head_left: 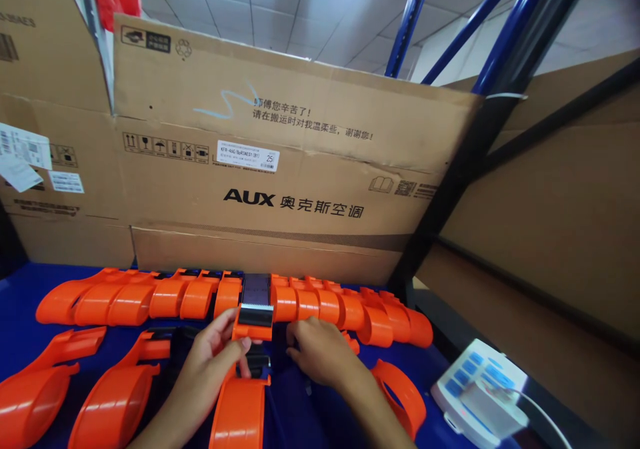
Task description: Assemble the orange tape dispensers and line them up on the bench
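Note:
My left hand [213, 355] is closed on the edge of an orange plastic part with a black strip [254, 321], thumb on its left side. My right hand [320, 352] lies beside it on the right, fingers bent down onto the blue table top [295, 402], and its fingertips are hidden. Just below the held part lies another orange curved shell [240, 412] with a black piece at its top.
A row of several orange shells [165, 295] runs along the back of the table, more orange shells [113, 405] lie at the left front. Big cardboard boxes [280, 162] stand behind. A white keypad device [480, 392] sits at the right, beside blue rack posts [500, 42].

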Motion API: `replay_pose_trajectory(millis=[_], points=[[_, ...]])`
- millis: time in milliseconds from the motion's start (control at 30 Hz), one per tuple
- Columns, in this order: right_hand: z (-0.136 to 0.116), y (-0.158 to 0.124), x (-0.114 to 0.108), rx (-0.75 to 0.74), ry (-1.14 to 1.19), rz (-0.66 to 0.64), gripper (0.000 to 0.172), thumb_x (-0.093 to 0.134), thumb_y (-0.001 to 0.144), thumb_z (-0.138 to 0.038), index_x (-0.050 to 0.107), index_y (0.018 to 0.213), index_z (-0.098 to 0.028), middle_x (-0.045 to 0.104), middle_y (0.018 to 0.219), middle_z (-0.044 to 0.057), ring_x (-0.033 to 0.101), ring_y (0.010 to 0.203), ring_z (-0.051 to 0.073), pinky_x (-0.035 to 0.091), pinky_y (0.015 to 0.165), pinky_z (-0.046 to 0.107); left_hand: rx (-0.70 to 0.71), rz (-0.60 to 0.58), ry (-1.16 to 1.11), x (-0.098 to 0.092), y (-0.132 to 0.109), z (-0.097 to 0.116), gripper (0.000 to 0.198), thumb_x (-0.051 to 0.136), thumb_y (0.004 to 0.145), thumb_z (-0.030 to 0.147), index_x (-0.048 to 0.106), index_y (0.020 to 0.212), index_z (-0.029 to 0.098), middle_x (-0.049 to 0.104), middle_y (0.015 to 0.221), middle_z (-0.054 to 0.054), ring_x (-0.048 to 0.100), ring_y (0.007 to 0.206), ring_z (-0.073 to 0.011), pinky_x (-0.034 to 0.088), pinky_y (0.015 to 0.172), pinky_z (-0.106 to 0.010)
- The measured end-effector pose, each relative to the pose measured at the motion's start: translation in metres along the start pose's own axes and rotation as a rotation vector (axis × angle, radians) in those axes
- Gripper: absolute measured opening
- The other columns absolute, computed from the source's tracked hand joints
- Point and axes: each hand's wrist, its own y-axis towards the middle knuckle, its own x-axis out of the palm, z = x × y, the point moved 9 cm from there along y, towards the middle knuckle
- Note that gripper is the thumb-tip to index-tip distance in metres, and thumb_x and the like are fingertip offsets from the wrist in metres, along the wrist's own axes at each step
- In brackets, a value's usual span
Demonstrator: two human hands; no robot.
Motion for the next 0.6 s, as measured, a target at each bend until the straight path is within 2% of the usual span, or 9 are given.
replay_pose_trajectory(millis=[133,267,400,467,600], points=[[0.001,0.001,-0.009,0.01,0.036,0.04,0.011,0.061,0.08,-0.015,0.069,0.086,-0.02,0.074,0.088,0.007,0.067,0.082,0.023,0.036,0.063,0.027,0.015,0.006,0.009,0.0,0.001,0.003,0.035,0.069,0.084,0.032,0.065,0.117,0.019,0.075,0.094,-0.006,0.058,0.051,-0.011,0.049,0.059,-0.026],[0.005,0.004,-0.018,0.012,0.123,0.107,0.009,0.056,0.083,-0.013,0.062,0.086,-0.02,0.069,0.076,0.003,0.063,0.069,0.018,0.037,0.059,0.025,0.009,0.019,-0.017,0.0,0.001,0.004,0.036,0.073,0.08,0.035,0.067,0.112,0.019,0.075,0.088,-0.005,0.058,0.049,-0.0115,0.048,0.054,-0.025],[0.002,0.002,-0.029,-0.052,0.549,0.291,0.009,0.054,0.085,-0.013,0.051,0.082,-0.022,0.053,0.061,-0.006,0.052,0.052,0.012,0.035,0.05,0.021,-0.014,0.062,-0.071,-0.004,0.002,-0.001,0.046,0.076,0.077,0.036,0.063,0.118,0.02,0.076,0.086,-0.005,0.057,0.047,-0.0115,0.047,0.048,-0.024],[-0.001,-0.001,-0.035,-0.09,0.726,0.375,0.008,0.057,0.088,-0.018,0.05,0.084,-0.022,0.051,0.062,-0.007,0.048,0.05,0.011,0.036,0.048,0.02,-0.018,0.075,-0.085,-0.006,0.003,-0.004,0.047,0.078,0.077,0.036,0.063,0.118,0.02,0.077,0.084,-0.004,0.059,0.049,-0.0124,0.047,0.047,-0.023],[-0.011,-0.01,-0.045,-0.162,0.852,0.53,0.008,0.06,0.092,-0.026,0.053,0.091,-0.022,0.059,0.078,-0.001,0.058,0.062,0.013,0.048,0.056,0.022,0.0,0.064,-0.077,-0.007,0.004,-0.005,0.042,0.078,0.078,0.038,0.064,0.114,0.021,0.076,0.082,-0.004,0.064,0.056,-0.0151,0.049,0.05,-0.023]])
